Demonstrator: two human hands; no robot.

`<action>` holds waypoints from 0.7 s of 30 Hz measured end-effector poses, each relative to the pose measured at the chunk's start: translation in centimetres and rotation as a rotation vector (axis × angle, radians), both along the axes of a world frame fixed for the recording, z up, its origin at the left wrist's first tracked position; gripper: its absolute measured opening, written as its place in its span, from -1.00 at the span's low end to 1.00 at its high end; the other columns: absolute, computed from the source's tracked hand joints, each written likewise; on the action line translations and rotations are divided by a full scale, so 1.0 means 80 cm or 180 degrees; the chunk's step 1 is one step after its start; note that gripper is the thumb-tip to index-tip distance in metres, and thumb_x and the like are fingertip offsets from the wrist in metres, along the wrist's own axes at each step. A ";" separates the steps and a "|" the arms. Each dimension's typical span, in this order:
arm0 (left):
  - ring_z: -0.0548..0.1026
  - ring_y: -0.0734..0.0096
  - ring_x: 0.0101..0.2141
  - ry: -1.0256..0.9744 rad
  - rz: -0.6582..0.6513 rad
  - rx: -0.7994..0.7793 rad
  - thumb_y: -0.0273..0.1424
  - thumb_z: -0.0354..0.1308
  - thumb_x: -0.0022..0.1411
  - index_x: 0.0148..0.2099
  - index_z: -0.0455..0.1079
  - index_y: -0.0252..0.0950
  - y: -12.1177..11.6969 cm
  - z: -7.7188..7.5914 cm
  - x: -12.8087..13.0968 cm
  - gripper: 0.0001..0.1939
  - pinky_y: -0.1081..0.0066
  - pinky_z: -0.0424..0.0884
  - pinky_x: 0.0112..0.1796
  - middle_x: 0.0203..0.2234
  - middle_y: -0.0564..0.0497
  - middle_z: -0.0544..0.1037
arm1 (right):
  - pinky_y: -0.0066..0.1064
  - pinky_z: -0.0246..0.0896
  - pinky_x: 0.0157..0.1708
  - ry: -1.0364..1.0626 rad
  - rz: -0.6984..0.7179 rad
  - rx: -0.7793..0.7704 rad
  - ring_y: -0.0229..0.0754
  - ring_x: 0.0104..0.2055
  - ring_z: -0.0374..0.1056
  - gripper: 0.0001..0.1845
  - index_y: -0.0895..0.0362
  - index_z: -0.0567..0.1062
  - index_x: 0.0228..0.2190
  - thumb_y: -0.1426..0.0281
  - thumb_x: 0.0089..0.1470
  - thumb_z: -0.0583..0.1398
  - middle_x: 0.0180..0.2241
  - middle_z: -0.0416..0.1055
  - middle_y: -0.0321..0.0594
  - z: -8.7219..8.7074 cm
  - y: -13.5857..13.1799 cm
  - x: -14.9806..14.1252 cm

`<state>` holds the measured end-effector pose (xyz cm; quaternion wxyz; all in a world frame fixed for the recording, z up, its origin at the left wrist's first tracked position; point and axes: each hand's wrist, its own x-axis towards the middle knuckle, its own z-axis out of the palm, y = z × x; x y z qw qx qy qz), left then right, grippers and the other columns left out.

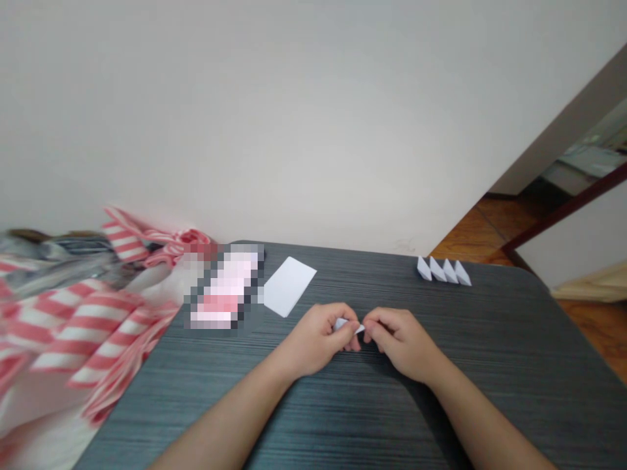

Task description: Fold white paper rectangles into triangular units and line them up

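A small folded piece of white paper point(341, 323) is held over the middle of the dark table, mostly covered by fingers. My left hand point(327, 336) is closed round it, thumb on top. At the paper's pointed right end, the thumb and fingertips of my right hand point(399, 339) are pinched together, touching or very near the tip. Whether the right fingers grip it is hard to make out. Beyond my left hand lies a flat stack of white paper point(289, 287). Several folded white paper pieces point(443, 271) stand in a row at the far right.
The dark wood-grain table point(490, 346) has rounded far corners and meets a pale wall point(313, 130). A blurred-out pinkish rectangular object point(225, 287) lies at the far left. Red-and-white striped cloth point(98, 326) is heaped beside the table's left edge. Wooden floor shows at right.
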<state>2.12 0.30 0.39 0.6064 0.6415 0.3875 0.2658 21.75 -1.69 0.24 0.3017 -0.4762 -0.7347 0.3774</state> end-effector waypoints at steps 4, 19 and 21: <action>0.47 0.50 -0.50 0.0050 -0.0027 0.0121 -0.36 0.08 0.30 -0.33 0.42 -0.34 0.000 0.001 -0.001 -0.81 0.52 0.35 -0.43 -0.53 0.01 0.59 | -0.49 0.13 -0.44 -0.0126 0.0046 0.0245 -0.28 -0.49 0.31 -0.78 0.14 0.45 -0.52 0.48 0.17 0.14 -0.55 0.40 -0.32 0.002 0.001 -0.002; 0.49 0.46 -0.47 0.0166 -0.0140 0.0248 -0.34 0.07 0.31 -0.32 0.43 -0.33 0.001 0.000 -0.003 -0.79 0.51 0.35 -0.41 -0.51 -0.01 0.60 | -0.49 0.11 -0.41 -0.0188 0.0140 0.0376 -0.27 -0.46 0.29 -0.77 0.14 0.40 -0.52 0.50 0.19 0.12 -0.53 0.37 -0.31 0.004 -0.001 -0.003; 0.49 0.46 -0.48 0.0184 -0.0117 0.0279 -0.35 0.07 0.30 -0.34 0.42 -0.33 0.001 0.001 -0.003 -0.80 0.51 0.34 -0.41 -0.53 0.00 0.60 | -0.48 0.12 -0.39 -0.0171 0.0134 0.0364 -0.27 -0.45 0.29 -0.76 0.14 0.41 -0.51 0.49 0.20 0.11 -0.52 0.38 -0.31 0.004 -0.001 -0.003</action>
